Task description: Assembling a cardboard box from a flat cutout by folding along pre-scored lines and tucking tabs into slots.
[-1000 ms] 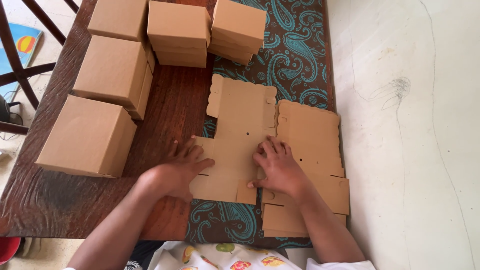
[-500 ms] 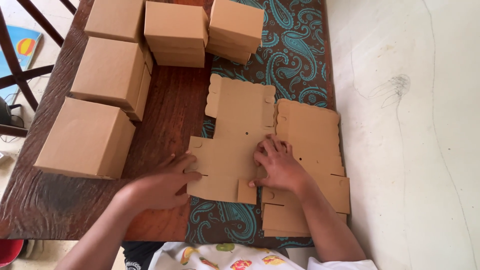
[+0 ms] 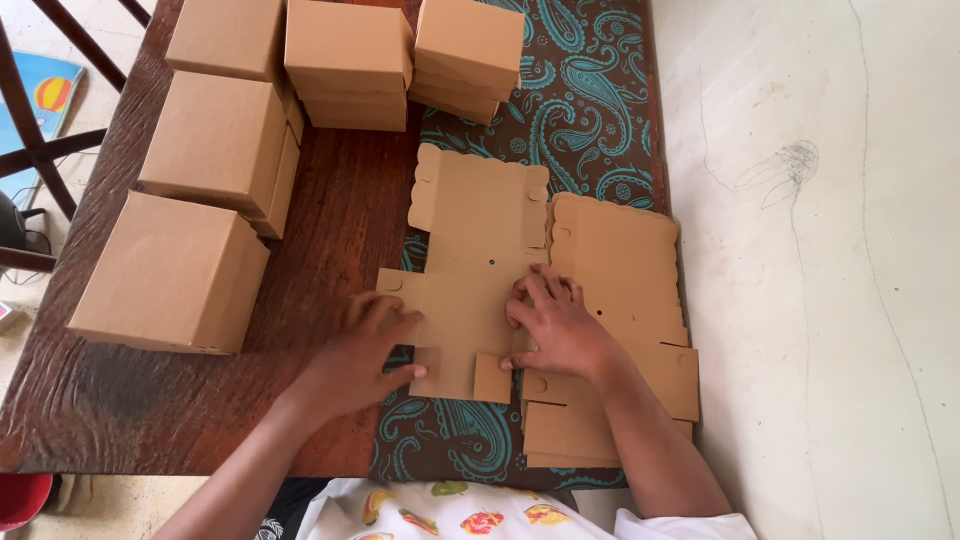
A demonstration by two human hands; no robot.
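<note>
I see my left hand (image 3: 365, 345) pressing flat, fingers spread, on the left flap of an unfolded cardboard sheet (image 3: 478, 260) at the desk (image 3: 330, 230) centre. My right hand (image 3: 555, 325) lies open on its right edge, gripping nothing. Folded boxes (image 3: 215, 145) sit at 10 o'clock.

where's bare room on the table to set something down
Bare wood lies at the near left corner of the table, bordered by the nearest box and the left hand. The far end is crowded with boxes.
</note>
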